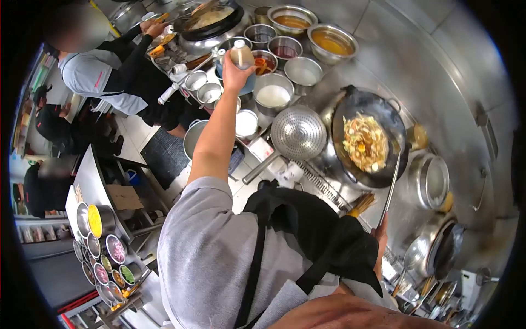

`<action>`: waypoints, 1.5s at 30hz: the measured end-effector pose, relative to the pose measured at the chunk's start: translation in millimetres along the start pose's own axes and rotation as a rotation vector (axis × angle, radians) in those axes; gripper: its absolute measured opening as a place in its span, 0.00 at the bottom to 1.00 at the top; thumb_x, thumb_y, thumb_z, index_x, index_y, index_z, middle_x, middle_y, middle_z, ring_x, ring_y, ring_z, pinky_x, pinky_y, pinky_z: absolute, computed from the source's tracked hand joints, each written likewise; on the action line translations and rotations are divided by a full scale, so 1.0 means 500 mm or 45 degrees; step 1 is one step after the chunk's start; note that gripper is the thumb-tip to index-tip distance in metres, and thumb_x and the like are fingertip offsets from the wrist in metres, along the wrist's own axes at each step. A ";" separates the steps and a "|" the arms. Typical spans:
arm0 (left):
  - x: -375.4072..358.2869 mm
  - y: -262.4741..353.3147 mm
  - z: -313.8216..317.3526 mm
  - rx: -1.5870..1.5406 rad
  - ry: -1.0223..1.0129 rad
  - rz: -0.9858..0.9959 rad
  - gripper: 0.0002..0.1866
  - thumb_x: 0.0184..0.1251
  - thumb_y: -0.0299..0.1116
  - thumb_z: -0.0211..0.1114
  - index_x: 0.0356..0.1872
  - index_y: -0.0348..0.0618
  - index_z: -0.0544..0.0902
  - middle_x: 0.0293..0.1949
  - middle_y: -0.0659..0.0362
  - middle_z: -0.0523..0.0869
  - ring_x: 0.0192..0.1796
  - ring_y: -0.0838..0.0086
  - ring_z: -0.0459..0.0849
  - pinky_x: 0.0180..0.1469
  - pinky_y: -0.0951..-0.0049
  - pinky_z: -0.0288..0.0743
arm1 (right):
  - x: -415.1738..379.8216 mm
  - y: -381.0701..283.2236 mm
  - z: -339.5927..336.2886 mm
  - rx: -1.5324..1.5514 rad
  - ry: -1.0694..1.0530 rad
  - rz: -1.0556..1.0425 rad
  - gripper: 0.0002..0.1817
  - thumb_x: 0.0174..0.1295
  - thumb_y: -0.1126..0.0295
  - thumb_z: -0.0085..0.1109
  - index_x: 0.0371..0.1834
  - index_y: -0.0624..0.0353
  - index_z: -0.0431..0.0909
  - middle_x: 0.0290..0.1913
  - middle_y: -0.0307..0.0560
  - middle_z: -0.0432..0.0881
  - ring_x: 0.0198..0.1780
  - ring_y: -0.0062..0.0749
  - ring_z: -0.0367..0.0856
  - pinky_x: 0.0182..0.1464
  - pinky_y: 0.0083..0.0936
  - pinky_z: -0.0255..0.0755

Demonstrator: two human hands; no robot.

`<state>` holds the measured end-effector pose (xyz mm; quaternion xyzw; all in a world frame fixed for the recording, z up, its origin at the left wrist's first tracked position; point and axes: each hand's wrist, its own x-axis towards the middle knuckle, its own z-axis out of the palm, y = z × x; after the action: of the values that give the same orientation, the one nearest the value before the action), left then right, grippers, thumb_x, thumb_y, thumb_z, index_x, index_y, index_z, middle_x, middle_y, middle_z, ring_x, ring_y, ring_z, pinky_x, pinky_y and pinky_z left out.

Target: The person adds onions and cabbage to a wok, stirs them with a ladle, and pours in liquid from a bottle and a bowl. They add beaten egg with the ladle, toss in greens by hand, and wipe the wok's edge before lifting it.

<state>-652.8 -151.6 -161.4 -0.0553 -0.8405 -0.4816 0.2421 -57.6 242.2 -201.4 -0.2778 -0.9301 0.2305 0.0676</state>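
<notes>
My left hand (236, 78) reaches out to the seasoning pots, its fingers closed around a plastic bottle (241, 56) with a white cap and brownish contents. Pots of sauce and a pot of white powder or liquid (273, 95) stand close to it. Partly hidden by the apron, my right hand (380, 237) grips the long metal handle of a wok utensil (390, 193). That handle runs up to the right rim of a black wok (393, 112); its head is not clear. Inside the wok lie stir-fried noodles (364, 141) with pale pieces.
A perforated strainer (298, 132) sits left of the wok, its handle pointing toward me. Metal bowls of amber liquid (333, 44) stand at the back. A co-worker (93, 71) cooks at another wok (213, 27). Ingredient tins (116, 249) fill a side counter.
</notes>
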 end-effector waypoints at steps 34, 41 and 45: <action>-0.636 -0.405 -0.386 -0.013 -1.137 -1.297 0.23 0.56 0.36 0.70 0.52 0.39 0.75 0.24 0.55 0.82 0.24 0.72 0.79 0.23 0.72 0.72 | 0.732 -0.997 0.356 1.123 -1.232 0.045 0.43 0.54 0.82 0.51 0.75 0.48 0.48 0.23 0.42 0.69 0.19 0.24 0.69 0.17 0.23 0.60; -0.897 -0.597 -0.528 0.036 -1.105 -2.108 0.15 0.60 0.40 0.62 0.48 0.51 0.77 0.36 0.61 0.83 0.35 0.66 0.83 0.36 0.58 0.78 | 0.721 -0.986 0.271 1.480 -1.267 0.039 0.41 0.59 0.78 0.53 0.76 0.45 0.46 0.29 0.43 0.73 0.20 0.21 0.68 0.18 0.19 0.61; -0.950 -0.710 -0.541 -0.109 -1.102 -1.770 0.13 0.56 0.31 0.64 0.44 0.50 0.78 0.38 0.60 0.84 0.37 0.70 0.83 0.38 0.66 0.78 | 0.719 -0.995 0.260 1.337 -1.215 -0.035 0.40 0.61 0.78 0.52 0.76 0.44 0.46 0.29 0.43 0.72 0.20 0.21 0.68 0.19 0.20 0.62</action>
<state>-256.4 -499.2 -544.5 0.2880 -0.6827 -0.4893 -0.4599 -632.8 20.4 -85.1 -0.0657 -0.6277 0.7440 -0.2193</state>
